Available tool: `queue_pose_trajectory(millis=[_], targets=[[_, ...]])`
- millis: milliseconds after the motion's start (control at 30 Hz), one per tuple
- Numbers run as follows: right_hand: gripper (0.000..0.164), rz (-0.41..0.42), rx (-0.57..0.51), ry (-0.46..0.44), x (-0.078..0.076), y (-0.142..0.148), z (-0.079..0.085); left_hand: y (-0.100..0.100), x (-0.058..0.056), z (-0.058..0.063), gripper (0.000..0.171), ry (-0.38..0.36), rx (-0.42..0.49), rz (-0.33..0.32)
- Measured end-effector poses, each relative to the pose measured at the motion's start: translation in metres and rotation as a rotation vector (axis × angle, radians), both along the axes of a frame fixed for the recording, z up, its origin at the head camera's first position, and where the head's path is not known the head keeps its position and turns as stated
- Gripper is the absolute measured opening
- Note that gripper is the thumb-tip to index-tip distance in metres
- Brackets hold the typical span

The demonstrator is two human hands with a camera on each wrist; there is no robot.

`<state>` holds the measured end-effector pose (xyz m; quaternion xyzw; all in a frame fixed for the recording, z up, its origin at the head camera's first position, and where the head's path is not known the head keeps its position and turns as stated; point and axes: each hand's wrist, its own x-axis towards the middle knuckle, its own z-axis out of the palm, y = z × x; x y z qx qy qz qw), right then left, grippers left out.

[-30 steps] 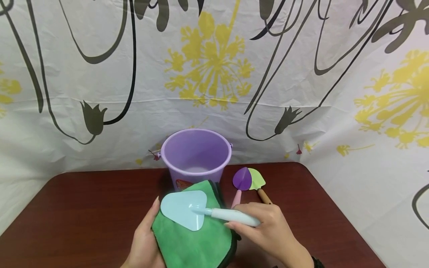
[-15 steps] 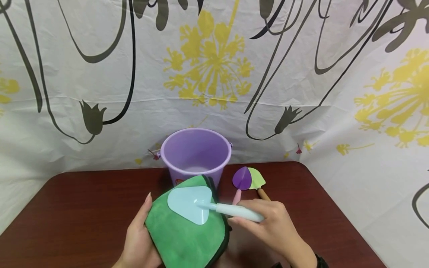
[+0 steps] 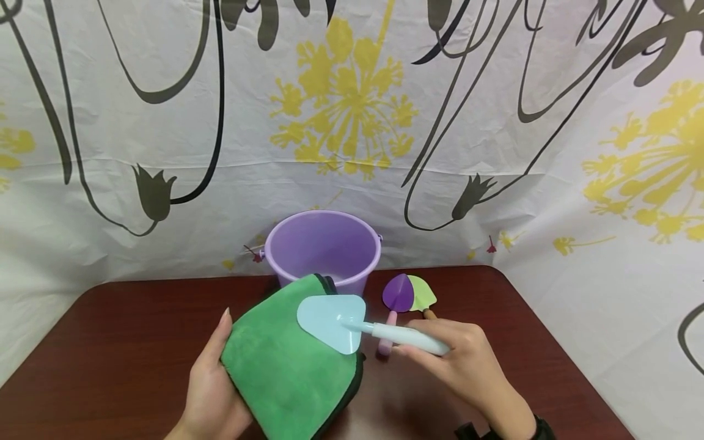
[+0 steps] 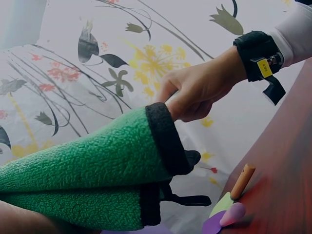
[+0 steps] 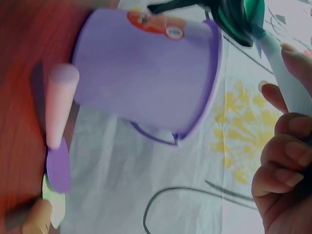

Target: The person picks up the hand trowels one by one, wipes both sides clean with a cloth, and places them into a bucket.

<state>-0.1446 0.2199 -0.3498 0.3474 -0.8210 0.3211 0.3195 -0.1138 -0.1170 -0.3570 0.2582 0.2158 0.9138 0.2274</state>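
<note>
My left hand [image 3: 211, 382] holds a folded green cloth [image 3: 286, 366] with black edging from its left side, thumb along the edge and the other fingers hidden beneath. In my right hand [image 3: 464, 360] is a toy trowel with a light blue blade [image 3: 332, 321]; thumb and fingers grip its pale handle [image 3: 409, 336]. The blade overlaps the upper right part of the cloth in the head view. In the left wrist view the cloth [image 4: 92, 156] shows its fleecy folded layers and a black loop [image 4: 192, 200], while the right hand [image 4: 195, 90] is behind it.
A purple bucket [image 3: 286, 244] stands at the back of the dark red table [image 3: 126, 342]. Right of it lie a purple toy shovel [image 3: 398, 293] with a pink handle and a light green one [image 3: 423, 294] with a brown handle. A patterned curtain [image 3: 247, 134] hangs behind.
The left hand and cloth have shifted left and tilted. The right hand has moved the trowel right and slightly up, its blade now nearer the cloth's right edge.
</note>
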Motion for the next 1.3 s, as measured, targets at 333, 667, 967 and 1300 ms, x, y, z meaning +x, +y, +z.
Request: queue_pose_trajectory(millis=[333,667,967,1300], targets=[[0.029,-0.033,0.020,0.010,-0.002,0.014,0.004,-0.009,-0.001,0.002,0.069,-0.014,-0.021,0.051],[0.037,-0.023,-0.002,0.029,-0.001,0.013,0.006,-0.011,-0.002,0.006,0.074,0.030,0.009,0.018],[0.034,-0.034,-0.028,-0.001,0.000,0.016,0.008,-0.010,-0.002,0.003,0.068,0.000,-0.093,0.071],[0.029,-0.095,-0.086,-0.111,0.000,0.013,0.009,0.001,-0.001,-0.008,0.067,-0.071,-0.186,0.072]])
